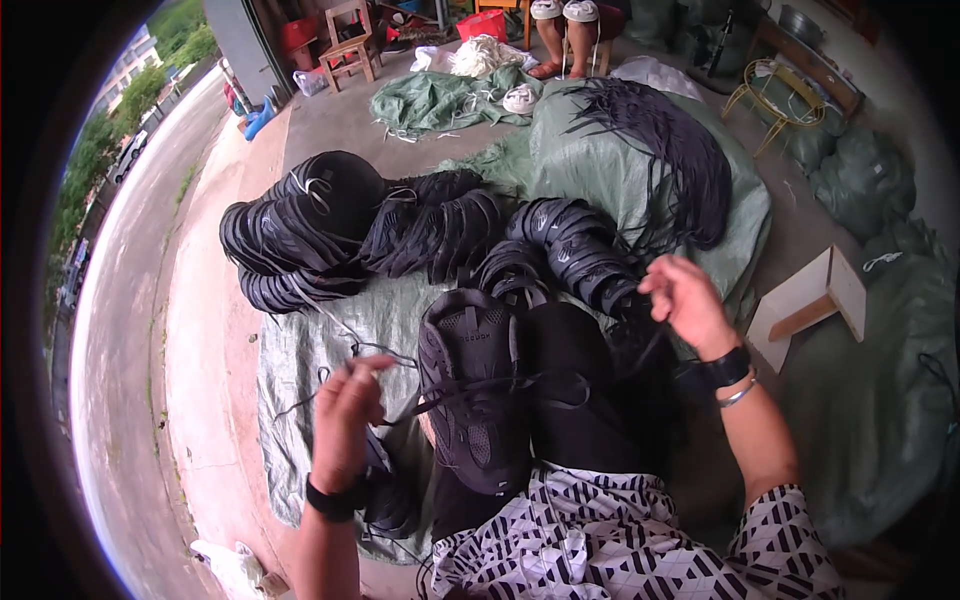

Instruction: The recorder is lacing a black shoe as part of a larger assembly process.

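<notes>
Head view: a dark shoe (475, 440) rests on the person's lap, lace (490, 383) crossing it. Left hand (348, 405) and right hand (690, 302) flank it well apart, fingers narrowly curled; whether either grips lace cannot be told. Open green sheet (288, 415) separates left hand from sheet's left edge; stacked dark shoe parts (300, 225) occupy its far end.

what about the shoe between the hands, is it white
No, the shoe between the left hand and right hand is dark, near black.
</notes>
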`<state>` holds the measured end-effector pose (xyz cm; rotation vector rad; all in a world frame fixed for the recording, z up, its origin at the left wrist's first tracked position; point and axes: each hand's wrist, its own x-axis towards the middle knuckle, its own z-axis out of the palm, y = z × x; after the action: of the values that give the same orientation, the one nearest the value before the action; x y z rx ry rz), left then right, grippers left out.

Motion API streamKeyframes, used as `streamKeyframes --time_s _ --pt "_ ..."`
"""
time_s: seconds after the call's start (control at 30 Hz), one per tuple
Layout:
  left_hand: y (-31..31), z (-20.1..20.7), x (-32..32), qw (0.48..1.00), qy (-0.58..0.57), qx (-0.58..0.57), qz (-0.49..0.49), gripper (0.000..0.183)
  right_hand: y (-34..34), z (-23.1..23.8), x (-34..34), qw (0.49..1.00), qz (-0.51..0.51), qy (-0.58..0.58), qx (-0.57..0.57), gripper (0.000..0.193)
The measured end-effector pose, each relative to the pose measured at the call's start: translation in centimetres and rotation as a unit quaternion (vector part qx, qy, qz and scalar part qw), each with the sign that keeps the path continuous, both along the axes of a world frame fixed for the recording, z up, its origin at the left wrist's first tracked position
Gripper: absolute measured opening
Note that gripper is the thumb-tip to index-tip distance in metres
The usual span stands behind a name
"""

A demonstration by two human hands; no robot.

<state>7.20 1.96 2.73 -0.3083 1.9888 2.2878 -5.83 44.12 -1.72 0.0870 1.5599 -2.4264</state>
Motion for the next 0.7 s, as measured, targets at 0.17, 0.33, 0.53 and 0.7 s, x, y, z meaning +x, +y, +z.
streamKeyframes --time_s 0.17,0.33,0.53,0.7 --pt "6.5 0.6 -0.3 0.806 0.181 -0.549 -0.127 0.017 -10.3 3.0 3.7 0.927 0.257 0.149 0.228 0.024" --pt "7.2 0.4 -1.0 0.758 0.23 -0.594 -0.138 0.019 -13.3 3.5 4.3 0.823 0.342 0.214 0.399 0.017" --pt "5.9 1.0 -2.0 0.794 0.157 -0.555 -0.194 0.023 -13.5 3.6 4.7 0.828 0.186 0.296 0.439 0.021" --pt "4.2 0.2 -3.0 0.91 0.053 -0.36 -0.199 0.023 -13.6 2.8 5.3 0.733 0.209 0.409 0.502 0.016"
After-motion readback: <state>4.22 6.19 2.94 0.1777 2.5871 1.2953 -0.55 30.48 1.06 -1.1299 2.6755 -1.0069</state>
